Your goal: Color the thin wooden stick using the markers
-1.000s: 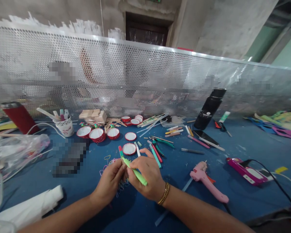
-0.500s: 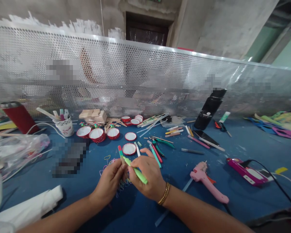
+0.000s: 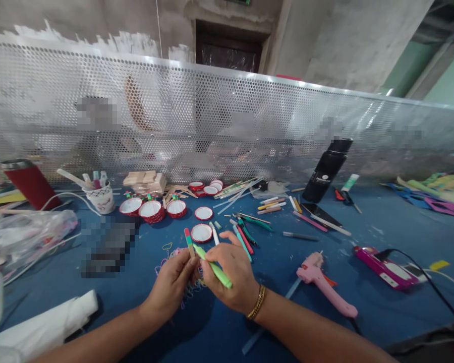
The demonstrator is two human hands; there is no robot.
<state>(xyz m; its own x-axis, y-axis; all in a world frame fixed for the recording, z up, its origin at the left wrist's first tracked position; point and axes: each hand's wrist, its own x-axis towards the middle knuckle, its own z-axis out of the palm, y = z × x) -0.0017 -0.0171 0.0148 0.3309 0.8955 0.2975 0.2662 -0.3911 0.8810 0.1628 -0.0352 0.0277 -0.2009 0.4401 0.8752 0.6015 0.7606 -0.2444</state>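
Observation:
My right hand [image 3: 232, 275] is closed around a light green utility knife [image 3: 214, 267], its tip pointing up and left toward my left hand. My left hand [image 3: 172, 285] pinches the lower end of a wooden stick [image 3: 188, 240] with red and green bands, which stands tilted over a heap of coloured rubber bands [image 3: 181, 292]. The knife tip meets the stick near my left fingertips. Both hands are low over the blue table [image 3: 363, 307], just in front of a round red-rimmed lid [image 3: 202, 233].
A pink glue gun [image 3: 325, 286] lies right of my right hand. Several red-rimmed lids [image 3: 151, 208], pens [image 3: 244, 237], a black bottle [image 3: 327, 169], a white cup [image 3: 101, 196], a red tumbler [image 3: 28, 181] and a pink phone [image 3: 384, 267] stand around. A perforated metal screen [image 3: 227, 116] closes the far side.
My hands have stayed nearly in place; the knife and right hand have shifted slightly right and down against the stick.

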